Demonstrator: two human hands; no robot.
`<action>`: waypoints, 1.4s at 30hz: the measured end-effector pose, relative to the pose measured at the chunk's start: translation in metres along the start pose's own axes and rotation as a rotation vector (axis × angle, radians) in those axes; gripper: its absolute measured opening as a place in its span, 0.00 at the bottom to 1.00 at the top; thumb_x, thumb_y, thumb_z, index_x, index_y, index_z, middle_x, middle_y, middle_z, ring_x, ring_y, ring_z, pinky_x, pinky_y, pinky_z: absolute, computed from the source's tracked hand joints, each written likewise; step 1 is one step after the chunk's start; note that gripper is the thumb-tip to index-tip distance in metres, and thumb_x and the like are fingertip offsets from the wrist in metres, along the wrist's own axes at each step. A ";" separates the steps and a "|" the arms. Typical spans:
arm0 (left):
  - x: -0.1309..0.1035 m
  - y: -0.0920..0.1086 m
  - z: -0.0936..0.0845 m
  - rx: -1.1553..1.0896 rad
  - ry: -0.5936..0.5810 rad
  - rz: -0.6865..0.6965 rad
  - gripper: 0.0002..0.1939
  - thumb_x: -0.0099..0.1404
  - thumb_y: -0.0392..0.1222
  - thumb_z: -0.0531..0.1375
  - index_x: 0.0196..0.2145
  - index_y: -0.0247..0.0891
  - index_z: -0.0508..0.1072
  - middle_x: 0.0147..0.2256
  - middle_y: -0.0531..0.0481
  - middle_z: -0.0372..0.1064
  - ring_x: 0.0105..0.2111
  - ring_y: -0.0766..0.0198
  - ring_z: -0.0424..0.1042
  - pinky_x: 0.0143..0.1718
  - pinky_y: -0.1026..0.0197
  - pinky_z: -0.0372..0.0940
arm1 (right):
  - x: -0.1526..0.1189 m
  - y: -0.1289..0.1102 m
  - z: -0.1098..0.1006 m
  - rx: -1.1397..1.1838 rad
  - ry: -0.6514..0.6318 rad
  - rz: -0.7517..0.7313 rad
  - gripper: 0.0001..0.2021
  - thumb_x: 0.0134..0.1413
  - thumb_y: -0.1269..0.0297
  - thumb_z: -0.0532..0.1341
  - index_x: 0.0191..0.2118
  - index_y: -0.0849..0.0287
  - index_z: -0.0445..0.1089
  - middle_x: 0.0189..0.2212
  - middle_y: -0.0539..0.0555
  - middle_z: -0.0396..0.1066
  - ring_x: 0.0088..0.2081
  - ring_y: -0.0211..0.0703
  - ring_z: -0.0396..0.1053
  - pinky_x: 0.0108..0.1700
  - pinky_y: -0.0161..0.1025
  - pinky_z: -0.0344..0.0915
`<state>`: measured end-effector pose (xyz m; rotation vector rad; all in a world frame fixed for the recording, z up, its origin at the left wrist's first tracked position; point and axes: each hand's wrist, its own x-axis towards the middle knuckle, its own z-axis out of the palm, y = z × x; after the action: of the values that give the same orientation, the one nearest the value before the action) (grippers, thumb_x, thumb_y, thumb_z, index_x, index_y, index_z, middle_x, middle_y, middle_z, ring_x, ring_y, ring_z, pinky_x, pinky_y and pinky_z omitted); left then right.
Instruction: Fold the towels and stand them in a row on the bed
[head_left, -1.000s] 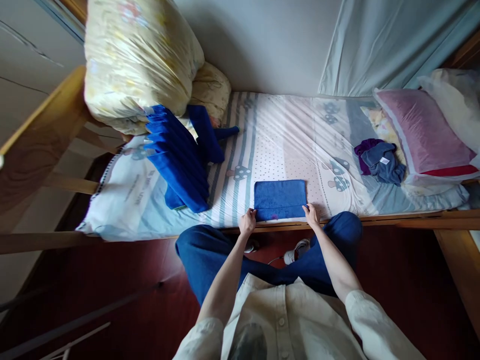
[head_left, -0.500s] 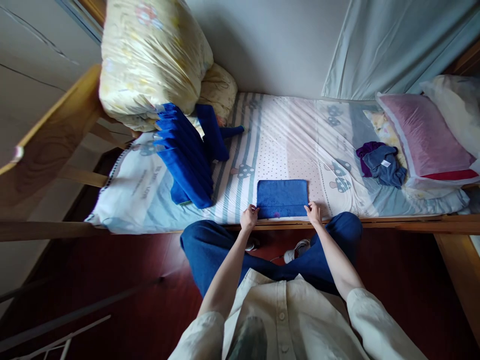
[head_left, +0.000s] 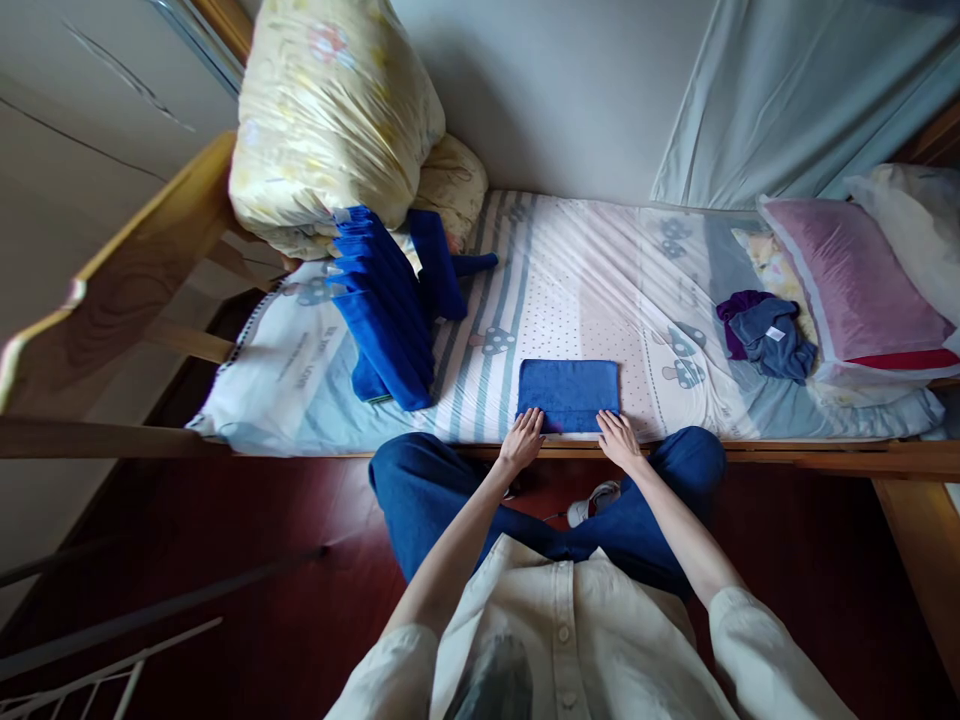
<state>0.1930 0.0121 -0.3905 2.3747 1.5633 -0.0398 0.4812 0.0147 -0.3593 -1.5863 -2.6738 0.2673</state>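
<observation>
A blue towel lies flat on the bed near its front edge, with a narrow strip along the near side folded over. My left hand rests on its near left corner, fingers stretched out and pressed flat. At the near right corner my right hand lies the same way, palm down with the fingers extended. To the left, several folded blue towels lean in an overlapping row, with more blue cloth behind them.
A bulky yellow quilt stands at the bed's left end beside the wooden headboard. Crumpled purple and grey-blue cloths lie at the right, near a pink pillow. A pale curtain hangs behind. The wooden bed rail runs along the front.
Both hands have let go of the towel's edges, moved inward and flattened onto its near corners. The towel stays in place; the camera view has shifted slightly.
</observation>
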 end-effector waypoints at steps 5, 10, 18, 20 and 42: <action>0.011 0.002 -0.001 0.059 -0.053 0.018 0.30 0.69 0.33 0.50 0.67 0.22 0.60 0.67 0.25 0.57 0.68 0.44 0.59 0.69 0.42 0.52 | 0.013 0.006 0.010 -0.066 -0.031 -0.003 0.25 0.62 0.76 0.53 0.64 0.66 0.68 0.61 0.65 0.71 0.63 0.51 0.68 0.68 0.50 0.57; 0.024 0.005 -0.008 0.087 -0.067 -0.002 0.29 0.67 0.24 0.45 0.65 0.23 0.64 0.62 0.24 0.64 0.63 0.46 0.66 0.65 0.43 0.59 | 0.026 0.007 0.014 -0.102 -0.073 0.032 0.27 0.60 0.81 0.54 0.64 0.64 0.68 0.60 0.67 0.71 0.61 0.52 0.70 0.68 0.53 0.57; 0.007 0.001 -0.008 0.042 -0.100 0.031 0.29 0.66 0.24 0.51 0.64 0.30 0.66 0.60 0.26 0.66 0.59 0.47 0.70 0.60 0.45 0.66 | 0.011 0.000 0.005 -0.012 -0.086 0.063 0.25 0.60 0.82 0.54 0.60 0.60 0.73 0.57 0.65 0.74 0.58 0.52 0.73 0.69 0.55 0.57; 0.000 -0.001 -0.008 -0.003 -0.124 0.036 0.31 0.65 0.24 0.54 0.65 0.34 0.67 0.60 0.29 0.67 0.58 0.48 0.71 0.59 0.48 0.67 | 0.002 0.000 0.003 0.064 -0.084 0.087 0.26 0.60 0.83 0.54 0.58 0.58 0.75 0.55 0.63 0.76 0.57 0.51 0.74 0.69 0.54 0.58; 0.015 -0.032 -0.037 -0.625 0.020 -0.630 0.14 0.72 0.46 0.55 0.45 0.38 0.76 0.39 0.45 0.80 0.45 0.56 0.78 0.45 0.61 0.69 | 0.020 0.048 0.018 0.832 0.206 0.531 0.21 0.58 0.47 0.60 0.42 0.63 0.76 0.32 0.59 0.79 0.35 0.48 0.76 0.38 0.39 0.72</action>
<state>0.1654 0.0464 -0.3649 1.3705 1.9163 0.2927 0.5115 0.0521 -0.3856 -1.7946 -1.5746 0.9916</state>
